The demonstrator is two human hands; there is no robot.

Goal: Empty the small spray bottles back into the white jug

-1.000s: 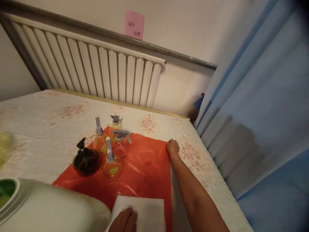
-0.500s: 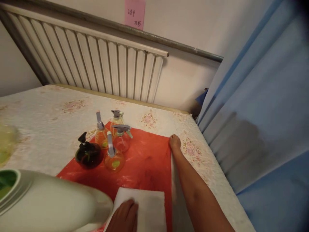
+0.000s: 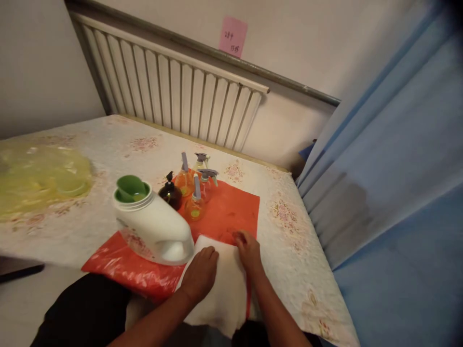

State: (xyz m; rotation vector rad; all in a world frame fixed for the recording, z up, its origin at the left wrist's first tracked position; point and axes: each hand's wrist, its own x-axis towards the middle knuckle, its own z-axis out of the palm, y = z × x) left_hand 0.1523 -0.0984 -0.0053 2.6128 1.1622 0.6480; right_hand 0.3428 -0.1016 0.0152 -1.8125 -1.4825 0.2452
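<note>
Lying under both flat, spread hands, the white cloth looks soft, rectangular.

Soft cloth, glossy plastic

The white cloth looks matt and fleecy; the red sheet is shiny, crinkled plastic; the white jug is smooth plastic.

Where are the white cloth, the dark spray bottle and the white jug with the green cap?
white cloth [image 3: 224, 294]: head view, on its bare middle.
dark spray bottle [image 3: 171, 194]: head view, on its round body.
white jug [image 3: 159, 229]: head view, on its side wall.
</note>
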